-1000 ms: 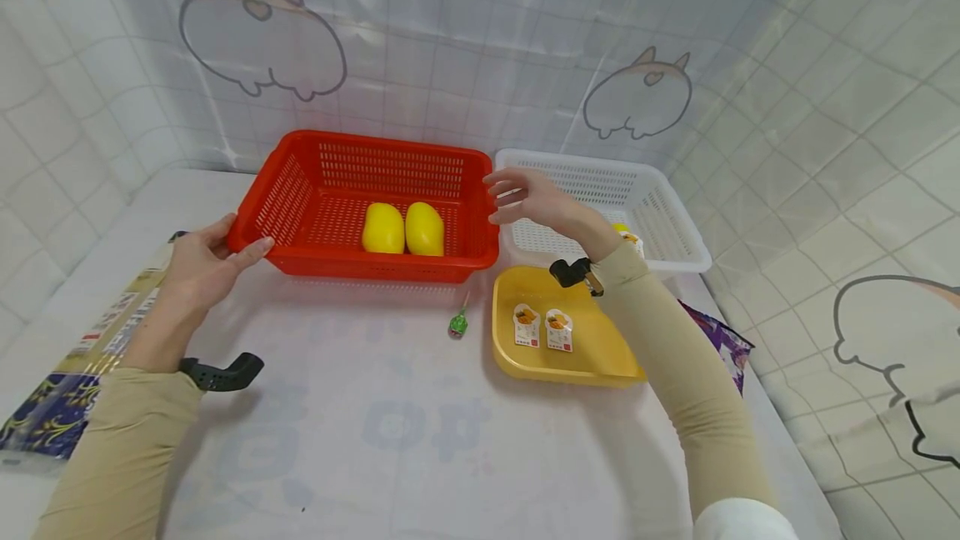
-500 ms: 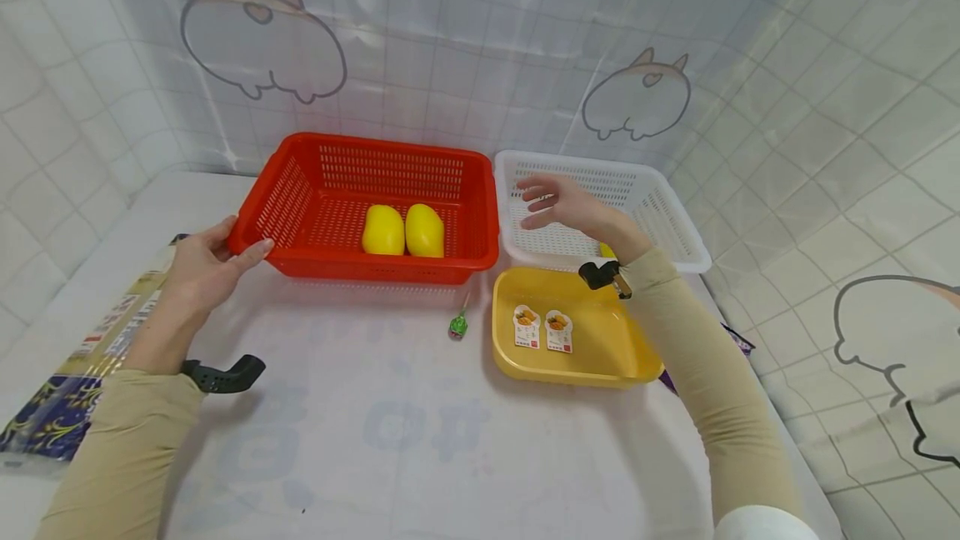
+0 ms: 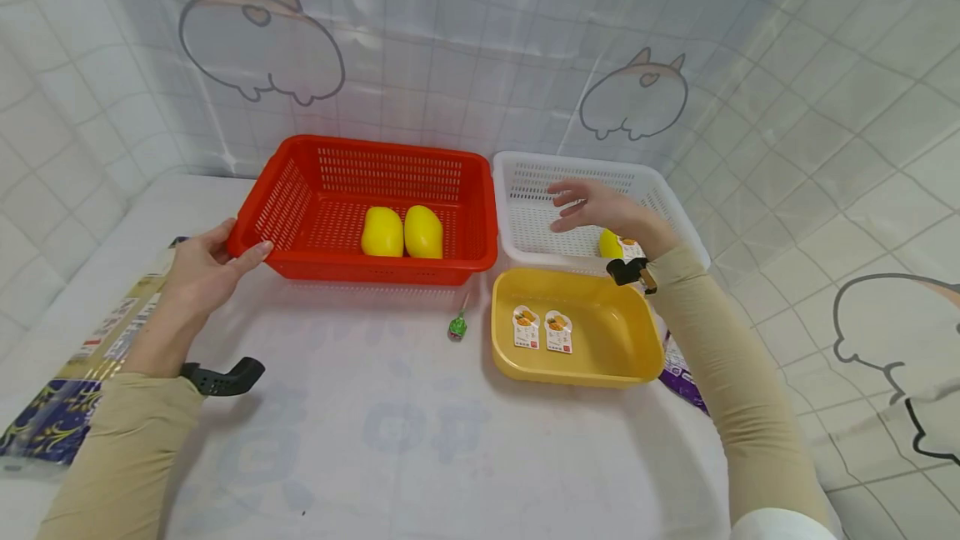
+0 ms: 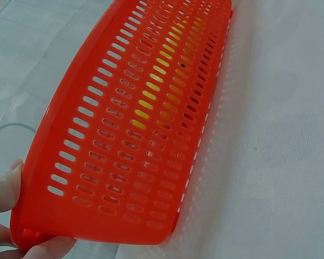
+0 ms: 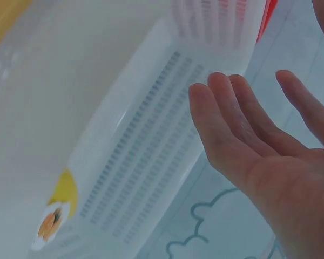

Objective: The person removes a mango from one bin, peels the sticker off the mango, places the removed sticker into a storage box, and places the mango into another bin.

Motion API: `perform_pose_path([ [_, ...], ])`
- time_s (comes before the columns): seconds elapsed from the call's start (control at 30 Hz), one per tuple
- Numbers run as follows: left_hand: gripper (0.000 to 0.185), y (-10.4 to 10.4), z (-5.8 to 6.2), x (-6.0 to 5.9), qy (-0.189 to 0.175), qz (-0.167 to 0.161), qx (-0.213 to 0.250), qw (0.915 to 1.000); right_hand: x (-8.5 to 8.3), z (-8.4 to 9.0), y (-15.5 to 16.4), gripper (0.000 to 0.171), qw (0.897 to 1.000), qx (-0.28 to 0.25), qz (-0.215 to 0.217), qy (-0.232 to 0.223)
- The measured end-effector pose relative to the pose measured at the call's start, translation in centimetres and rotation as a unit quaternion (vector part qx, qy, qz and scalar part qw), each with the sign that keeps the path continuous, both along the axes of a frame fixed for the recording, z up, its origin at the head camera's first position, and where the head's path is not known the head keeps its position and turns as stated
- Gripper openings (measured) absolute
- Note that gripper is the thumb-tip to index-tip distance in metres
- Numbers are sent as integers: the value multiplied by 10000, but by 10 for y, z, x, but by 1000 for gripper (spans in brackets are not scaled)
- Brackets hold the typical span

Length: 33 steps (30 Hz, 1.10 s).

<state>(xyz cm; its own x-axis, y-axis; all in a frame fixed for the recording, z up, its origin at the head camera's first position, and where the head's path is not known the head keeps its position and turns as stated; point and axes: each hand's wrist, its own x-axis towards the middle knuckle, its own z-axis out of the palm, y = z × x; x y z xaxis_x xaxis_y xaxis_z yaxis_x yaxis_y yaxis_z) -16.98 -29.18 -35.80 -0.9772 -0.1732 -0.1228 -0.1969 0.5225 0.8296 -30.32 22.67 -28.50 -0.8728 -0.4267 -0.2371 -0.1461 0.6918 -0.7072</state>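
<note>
At the near left corner of a red plastic basket (image 3: 382, 269), my left hand (image 3: 198, 277) holds the rim, with thumb and fingers on either side of it in the left wrist view. Two yellow mangoes (image 3: 383, 232) lie side by side in that basket. My right hand (image 3: 592, 205) hovers over a white plastic basket (image 3: 525, 250), its fingers spread and loosely bent around nothing. In the right wrist view the fingers (image 5: 221, 113) show against the white basket. Near its front right corner lies a yellow mango (image 3: 610, 245) with a label, partly hidden by the wrist.
A yellow tray (image 3: 600, 340) with two mango stickers (image 3: 558, 332) stands before the white basket. Left of it lies a green-wrapped lollipop (image 3: 457, 327). Purple packets lie at the right (image 3: 684, 377), and a blue-and-gold packet (image 3: 56, 411) lies under my left arm.
My right hand has moved rightward from the red basket's right edge to over the white basket. My left hand stays on the red basket's corner.
</note>
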Motion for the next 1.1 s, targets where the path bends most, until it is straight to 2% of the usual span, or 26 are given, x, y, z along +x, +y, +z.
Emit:
perform_pose_path([
  [0.33, 99, 0, 0, 1, -31, 1, -83, 10000, -5, 9, 25, 69, 9989, 456, 53, -111],
  [1.1, 93, 1, 1, 0, -45, -20, -47, 10000, -27, 2, 74, 71, 9954, 519, -226, -775],
])
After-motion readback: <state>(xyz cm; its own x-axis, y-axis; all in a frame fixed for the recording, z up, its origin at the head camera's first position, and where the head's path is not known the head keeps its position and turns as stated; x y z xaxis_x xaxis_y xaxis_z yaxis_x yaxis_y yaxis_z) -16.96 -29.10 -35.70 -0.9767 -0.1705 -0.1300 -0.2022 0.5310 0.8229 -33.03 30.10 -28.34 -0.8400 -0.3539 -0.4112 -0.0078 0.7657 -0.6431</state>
